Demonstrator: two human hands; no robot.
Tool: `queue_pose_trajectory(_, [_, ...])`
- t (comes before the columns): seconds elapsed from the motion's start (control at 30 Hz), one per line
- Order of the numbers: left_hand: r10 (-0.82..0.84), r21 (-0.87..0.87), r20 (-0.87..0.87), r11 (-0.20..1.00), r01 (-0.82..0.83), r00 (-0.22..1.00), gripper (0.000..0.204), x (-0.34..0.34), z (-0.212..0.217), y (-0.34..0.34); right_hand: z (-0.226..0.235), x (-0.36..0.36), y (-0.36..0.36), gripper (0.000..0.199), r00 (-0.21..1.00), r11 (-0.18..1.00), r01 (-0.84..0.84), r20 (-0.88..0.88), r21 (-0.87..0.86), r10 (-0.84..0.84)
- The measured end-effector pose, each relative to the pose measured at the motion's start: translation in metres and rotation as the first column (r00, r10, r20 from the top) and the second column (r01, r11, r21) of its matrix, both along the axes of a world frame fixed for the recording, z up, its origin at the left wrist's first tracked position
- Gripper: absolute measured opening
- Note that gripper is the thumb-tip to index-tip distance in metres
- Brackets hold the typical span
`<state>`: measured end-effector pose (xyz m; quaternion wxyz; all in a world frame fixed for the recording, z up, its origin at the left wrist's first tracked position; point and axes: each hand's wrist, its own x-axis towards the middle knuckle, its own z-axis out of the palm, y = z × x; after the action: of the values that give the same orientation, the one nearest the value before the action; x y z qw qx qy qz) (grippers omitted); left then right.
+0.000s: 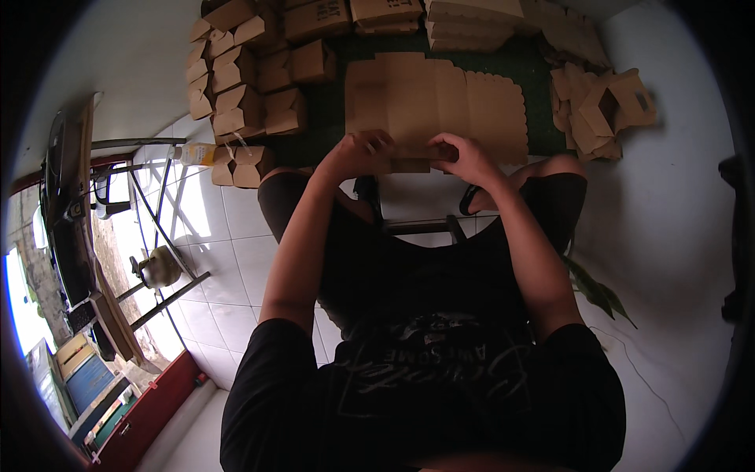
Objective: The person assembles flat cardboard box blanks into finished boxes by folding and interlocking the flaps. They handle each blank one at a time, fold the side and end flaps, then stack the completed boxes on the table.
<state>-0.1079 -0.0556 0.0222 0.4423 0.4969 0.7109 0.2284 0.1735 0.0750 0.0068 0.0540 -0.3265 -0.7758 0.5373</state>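
A flat brown cardboard box blank (440,98) with a scalloped right edge lies on the dark green tabletop in front of me. My left hand (355,155) is at its near edge, fingers curled on the left end of a narrow flap. My right hand (465,160) pinches the same near edge a little to the right, thumb and forefinger close together. The flap between the hands appears bent along its crease. Parts of the left fingertips are blurred.
Folded brown boxes (236,71) stand in rows at the left. Stacked flat cardboard (476,20) lies along the back. Partly shaped handled boxes (602,106) pile up at the right. A bottle with yellow contents (197,154) is beside the left boxes. A metal-framed rack (161,204) stands farther left.
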Motion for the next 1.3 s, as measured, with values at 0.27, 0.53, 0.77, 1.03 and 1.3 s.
queue_pose_trajectory(0.27, [-0.204, 0.020, 0.039, 0.979, 0.203, 0.978, 0.029, 0.000, -0.010, 0.001, -0.004, 0.003, -0.003, 0.054, 0.996, 0.997, -0.062, 0.062, 0.048, 0.059])
queue_pose_trajectory(0.53, [-0.292, 0.045, -0.058, 0.955, 0.294, 0.955, 0.028, 0.007, -0.030, 0.005, -0.041, 0.012, -0.011, 0.040, 1.000, 0.995, -0.013, -0.013, 0.100, 0.014])
queue_pose_trajectory(0.77, [-0.305, 0.010, -0.172, 0.950, 0.311, 0.937, 0.023, 0.012, -0.044, 0.005, -0.063, 0.009, -0.025, 0.032, 0.994, 0.989, 0.089, 0.056, 0.116, -0.096])
queue_pose_trajectory(1.03, [-0.211, 0.066, -0.165, 0.972, 0.224, 0.964, 0.037, 0.003, -0.037, 0.031, -0.061, 0.010, -0.019, 0.037, 0.997, 0.994, 0.079, 0.012, 0.081, -0.080])
queue_pose_trajectory(1.3, [0.007, 0.229, -0.541, 0.963, 0.139, 0.841, 0.094, -0.010, -0.039, 0.055, -0.041, -0.043, 0.064, 0.047, 0.940, 0.980, 0.031, 0.327, 0.198, -0.096])
